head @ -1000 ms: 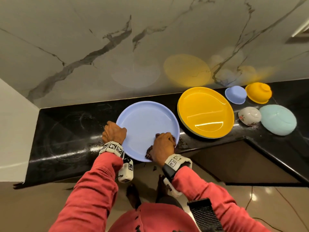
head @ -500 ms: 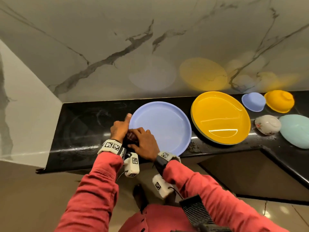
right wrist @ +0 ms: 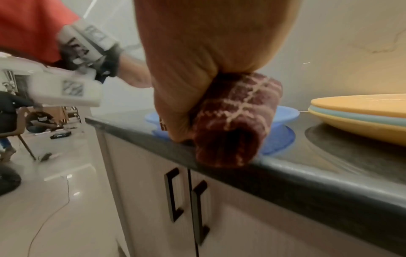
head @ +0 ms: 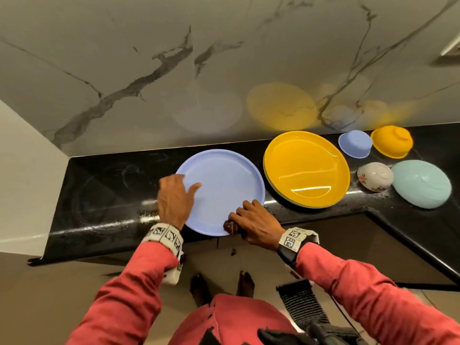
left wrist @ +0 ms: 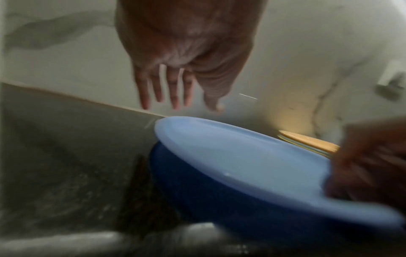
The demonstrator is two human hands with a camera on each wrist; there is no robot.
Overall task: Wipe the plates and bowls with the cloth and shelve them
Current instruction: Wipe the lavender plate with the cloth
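Note:
A light blue plate (head: 224, 188) lies on the black counter (head: 104, 192), its near rim over the counter's front edge. My left hand (head: 178, 190) hovers over the plate's left rim with fingers straight and spread; in the left wrist view the hand (left wrist: 175, 90) is above the blue plate (left wrist: 241, 161), not touching it. My right hand (head: 251, 220) grips a rolled dark red patterned cloth (head: 230, 227) at the plate's near right rim. The right wrist view shows the cloth (right wrist: 232, 121) bunched in the fist at the counter edge.
A stack of plates topped by a yellow plate (head: 306, 168) sits right of the blue one. Further right are a small blue bowl (head: 354, 143), a yellow bowl (head: 392, 141), a white floral bowl (head: 374, 176) and an upturned pale green bowl (head: 422, 186). Cabinet doors (right wrist: 186, 200) are below the counter.
My right hand has carried the cloth from the plate's left rim to its near right rim. My left hand has let go of the rim and opened above it.

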